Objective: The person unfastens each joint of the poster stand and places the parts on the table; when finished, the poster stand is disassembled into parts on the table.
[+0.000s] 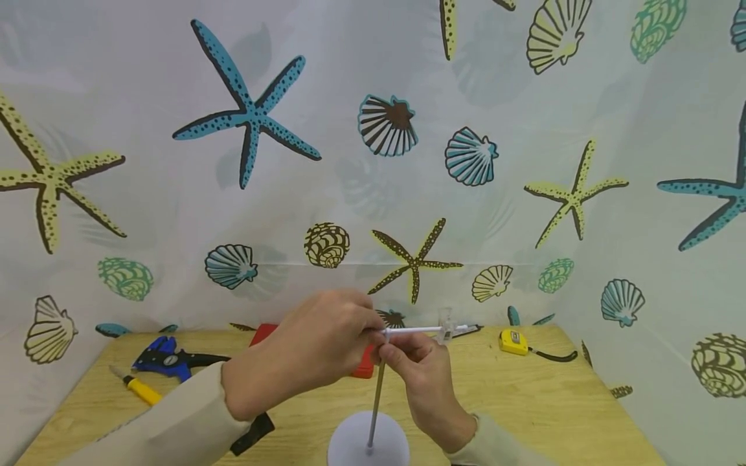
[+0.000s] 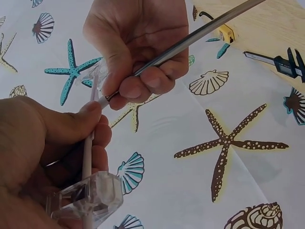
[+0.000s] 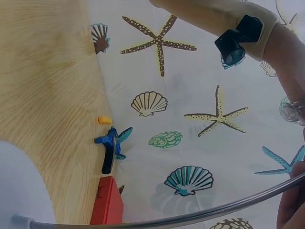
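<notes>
One thin white rod (image 1: 416, 331), pinched in the left grip (image 1: 323, 340), meets a slim silver metal pole (image 1: 376, 404) in the right grip (image 1: 428, 382), between the table's (image 1: 524, 408) side edges; uneven pressure could topple the pole.

We note a smooth, glossy metal rod (image 2: 200, 36); a matt, plastic-looking base (image 1: 346, 440); a smooth, plastic-looking crossbar (image 1: 415, 331); a glossy, clear plastic fitting (image 2: 102, 193); a smooth wood-grain tabletop (image 1: 524, 401); and a matt, cloth-like backdrop (image 1: 338, 58).

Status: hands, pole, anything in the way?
Left hand pinches white rod. Right hand grips metal pole, rising from round white base. Red box beyond, apart from base; nothing visibly blocking.
</notes>
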`<state>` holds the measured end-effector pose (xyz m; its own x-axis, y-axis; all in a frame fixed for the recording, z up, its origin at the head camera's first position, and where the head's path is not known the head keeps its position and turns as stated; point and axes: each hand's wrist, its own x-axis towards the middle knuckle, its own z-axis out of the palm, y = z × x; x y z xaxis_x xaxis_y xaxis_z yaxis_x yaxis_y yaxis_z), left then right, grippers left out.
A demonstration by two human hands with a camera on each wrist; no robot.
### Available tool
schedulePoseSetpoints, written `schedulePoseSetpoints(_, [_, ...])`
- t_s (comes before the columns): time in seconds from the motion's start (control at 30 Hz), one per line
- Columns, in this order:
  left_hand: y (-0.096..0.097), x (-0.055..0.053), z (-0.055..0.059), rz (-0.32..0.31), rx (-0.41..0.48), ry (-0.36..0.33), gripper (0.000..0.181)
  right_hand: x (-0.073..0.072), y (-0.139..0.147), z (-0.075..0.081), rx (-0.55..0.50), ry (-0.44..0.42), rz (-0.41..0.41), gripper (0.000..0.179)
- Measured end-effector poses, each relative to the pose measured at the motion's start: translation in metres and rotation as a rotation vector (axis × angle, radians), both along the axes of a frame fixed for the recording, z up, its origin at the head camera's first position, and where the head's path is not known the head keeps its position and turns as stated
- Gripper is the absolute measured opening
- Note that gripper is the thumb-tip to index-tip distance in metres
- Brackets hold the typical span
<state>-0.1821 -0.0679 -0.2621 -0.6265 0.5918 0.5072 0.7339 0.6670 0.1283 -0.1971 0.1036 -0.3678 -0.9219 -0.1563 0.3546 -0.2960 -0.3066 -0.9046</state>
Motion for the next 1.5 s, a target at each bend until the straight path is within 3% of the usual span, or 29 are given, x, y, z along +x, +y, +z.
schedulePoseSetpoints(0.77, [-0.0001, -0.0022, -0.0045, -0.043, -0.006, 0.075, 0.009, -0.0016, 0.0033, -0.0027, 0.044, 0.049, 0.024, 0.005])
schedulePoseSetpoints(1.0, [0.0009, -0.001, -0.0042, -0.039, -0.013, 0.08, 0.012, -0.0014, 0.0027, -0.0018, 0.062, 0.054, -0.006, 0.027])
schedulePoseSetpoints(1.2, [0.0003, -0.0033, -0.0039, -0.048, -0.023, 0.05, 0.011, -0.0012, 0.0026, -0.0025, 0.063, 0.031, -0.004, 0.019])
schedulePoseSetpoints(1.5, [0.0022, 0.0017, -0.0052, 0.002, 0.033, 0.036, 0.011, -0.0027, 0.0012, -0.0025, 0.092, 0.078, -0.027, 0.034])
